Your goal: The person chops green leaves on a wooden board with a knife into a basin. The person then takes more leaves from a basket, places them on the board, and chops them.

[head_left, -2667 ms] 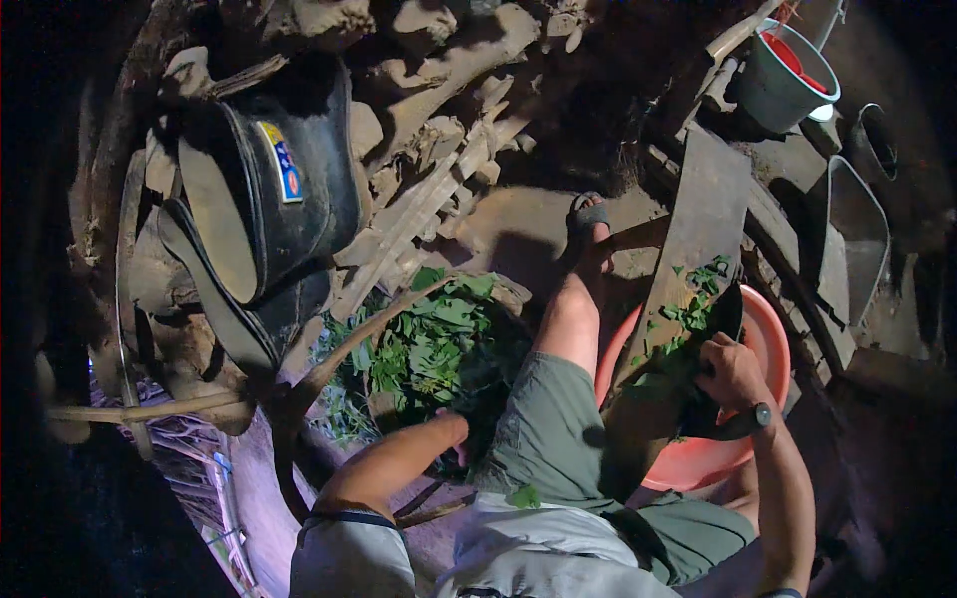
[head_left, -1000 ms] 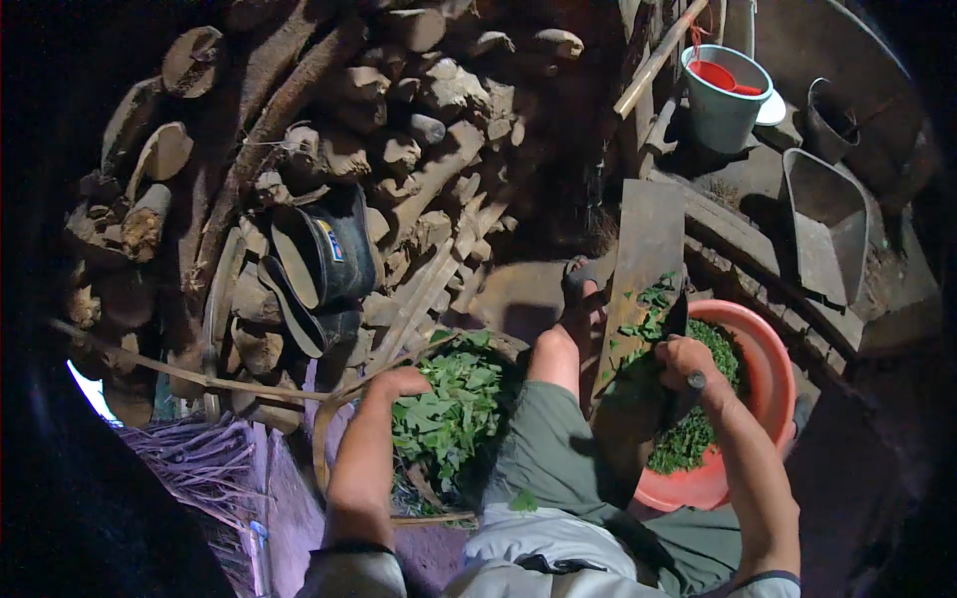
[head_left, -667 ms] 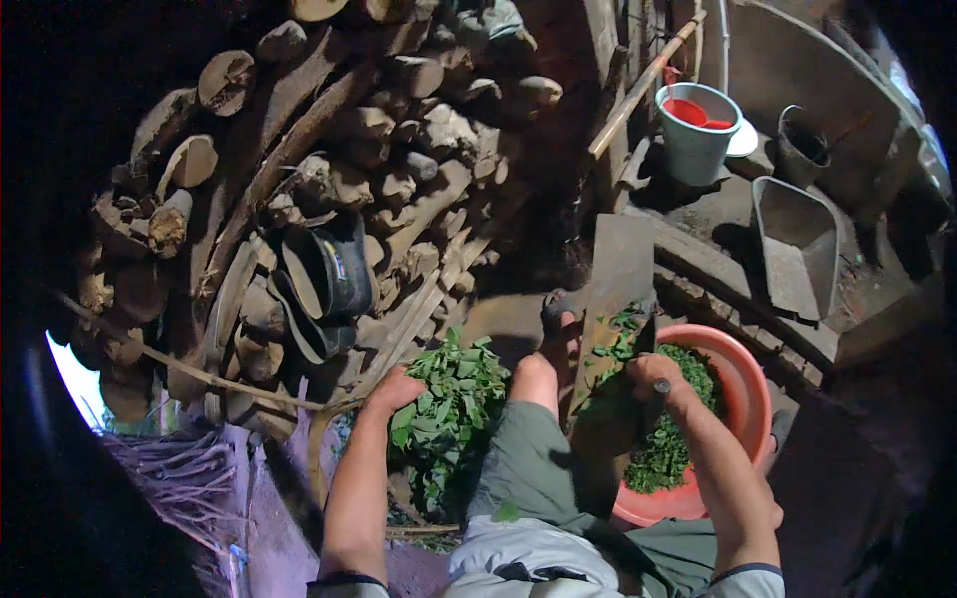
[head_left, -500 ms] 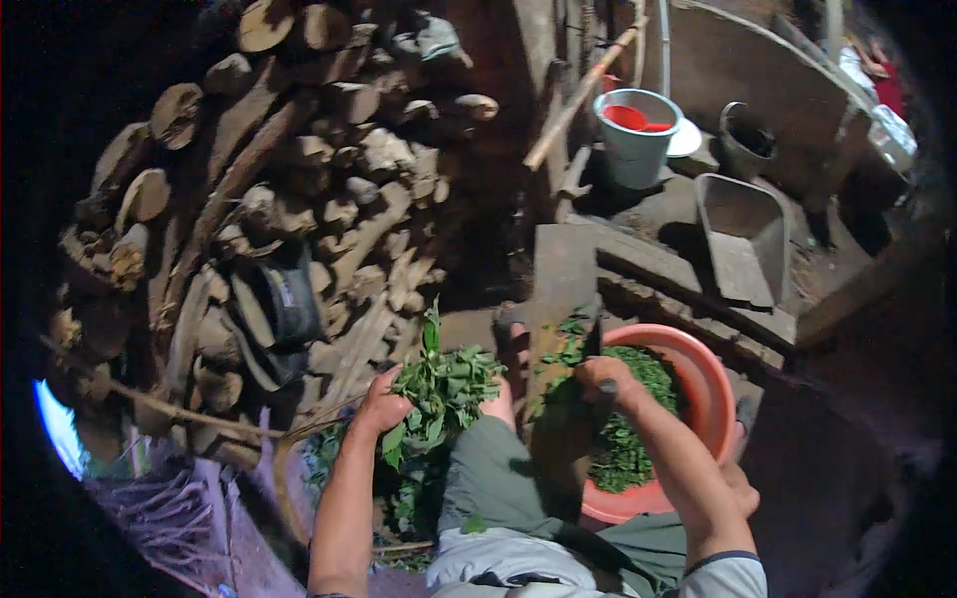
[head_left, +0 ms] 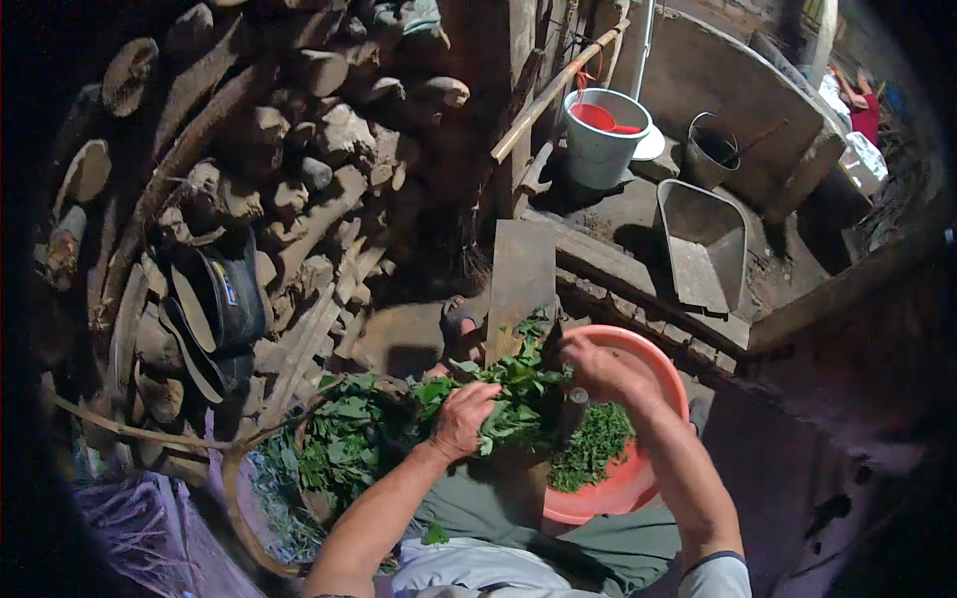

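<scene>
My left hand (head_left: 466, 419) presses down, fingers together, on a bunch of green leaves (head_left: 523, 389) lying across a wooden board (head_left: 523, 264). At the far side of the bunch my right hand (head_left: 596, 367) is closed, and the dark round-ended handle of a knife (head_left: 575, 399) shows just below it; the blade is hidden. Under my right forearm, a salmon-pink basin (head_left: 666, 384) holds finely chopped greens (head_left: 596, 448). More whole leafy stems (head_left: 344, 439) are heaped to the left of my left forearm. A loose leaf (head_left: 435, 534) lies on my clothes.
Stacked firewood (head_left: 319, 130) fills the left side, with black curved rubber-like pieces (head_left: 234, 289) among it. At the back right are a grey bucket (head_left: 603, 149) with something red inside, a dark pail (head_left: 713, 149) and a tilted metal pan (head_left: 703, 249). Another person (head_left: 863, 115) shows far right.
My left hand has brought its bunch of leaves rightward and laid it on the board. My right hand has shifted slightly up and left. The whole view has turned a little to the right.
</scene>
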### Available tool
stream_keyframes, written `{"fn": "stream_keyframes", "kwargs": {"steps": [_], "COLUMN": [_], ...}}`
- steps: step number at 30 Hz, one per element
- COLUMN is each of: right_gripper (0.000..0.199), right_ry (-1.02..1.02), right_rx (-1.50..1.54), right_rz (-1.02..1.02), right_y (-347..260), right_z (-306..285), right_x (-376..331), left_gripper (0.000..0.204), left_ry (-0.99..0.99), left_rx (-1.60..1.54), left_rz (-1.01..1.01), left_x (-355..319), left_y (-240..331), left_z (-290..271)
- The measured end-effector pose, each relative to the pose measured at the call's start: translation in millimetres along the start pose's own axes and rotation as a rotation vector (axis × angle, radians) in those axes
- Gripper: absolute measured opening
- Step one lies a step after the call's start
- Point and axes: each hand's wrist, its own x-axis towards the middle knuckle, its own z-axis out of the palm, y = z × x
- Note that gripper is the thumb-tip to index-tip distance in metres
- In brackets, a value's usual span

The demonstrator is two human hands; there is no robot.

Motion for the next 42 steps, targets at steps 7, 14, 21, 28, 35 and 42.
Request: {"fn": "stream_keyframes", "kwargs": {"steps": [7,14,21,28,35,42], "right_gripper": [0.064,0.129,0.052,0.039,0.036,0.038], "right_ry": [0.163,-0.128,0.095,0.262,0.205,0.196], "right_rx": [0.018,-0.566,-0.533,-0.536,-0.522,-0.557], "right_rz": [-0.083,0.19,0.344,0.315,0.361,0.414], "right_y": [-148,-164,-113,-94,-93,-85], "right_z": [-76,67,117,134,151,143], "right_x": [27,43,35,24,29,23], "left_gripper": [0.032,0.031,0.046,0.084,0.037,0.039], "left_ry": [-0.059,0.026,-0.015,0.13,0.713,0.562], "left_rx": [0.024,0.224,0.031,-0.319,-0.428,0.356], "left_rz": [0.065,-0.028,-0.007,-0.174,-0.531,-1.865], "left_x": [-9,-42,-41,-35,-75,-246], "left_y": [-3,-24,-5,15,-40,-153], "left_z": [11,54,24,12,-16,-14]}}
